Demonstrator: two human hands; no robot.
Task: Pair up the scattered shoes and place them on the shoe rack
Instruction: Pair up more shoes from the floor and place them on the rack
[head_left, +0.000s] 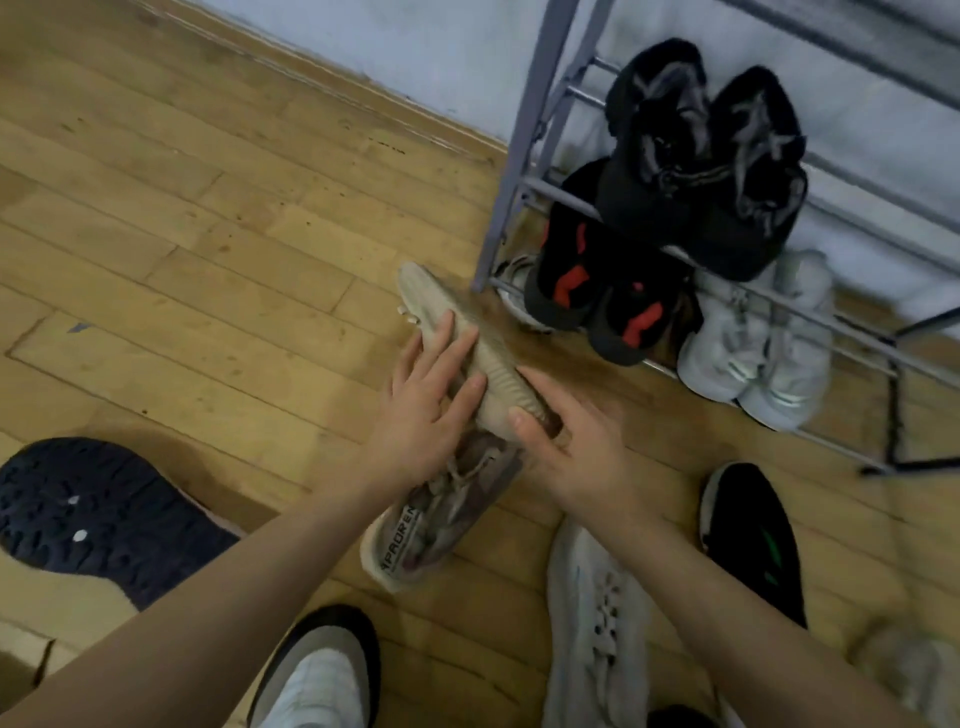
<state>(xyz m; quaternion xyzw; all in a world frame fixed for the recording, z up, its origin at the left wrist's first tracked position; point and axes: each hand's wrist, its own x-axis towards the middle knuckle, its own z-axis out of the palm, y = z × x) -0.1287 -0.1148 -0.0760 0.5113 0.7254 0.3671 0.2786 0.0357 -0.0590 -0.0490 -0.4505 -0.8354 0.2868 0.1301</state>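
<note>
Wooden floor (208, 270) at mid-frame: both hands hold a beige shoe (498, 371) sole-up, left hand (426, 410) with fingers spread flat on it, right hand (571, 441) curled round its heel, above its mate (441, 514); shoe rack (519, 156) upper right.

We see a matt wooden plank floor (182, 249), scuffed and speckled. The shoe rack (519, 156) looks like grey painted metal tubing with a dull sheen. The beige sneaker (498, 364) shows a ribbed rubbery sole. The navy shoe sole (93, 514) looks knobbly. The black sneakers (701, 156) look like soft knit cloth.
</note>
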